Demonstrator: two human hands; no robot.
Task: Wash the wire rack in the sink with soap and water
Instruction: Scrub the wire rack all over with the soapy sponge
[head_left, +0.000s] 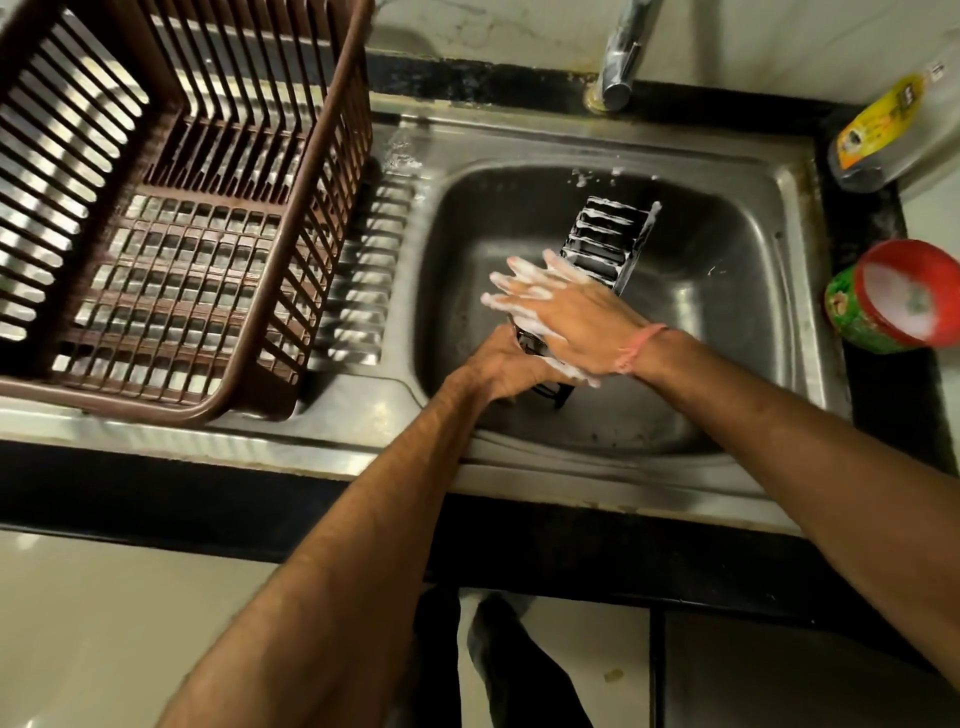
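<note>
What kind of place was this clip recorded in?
Most likely a home kitchen, at the washing-up spot: a stainless steel sink with a faucet set in a dark counter, a brown plastic dish basket on the drainboard, and a soapy wire rack being washed.

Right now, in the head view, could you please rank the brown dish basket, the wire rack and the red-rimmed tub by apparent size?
1. brown dish basket, largest by far
2. wire rack, partly hidden by hands
3. red-rimmed tub; close to the rack, so unsure
</note>
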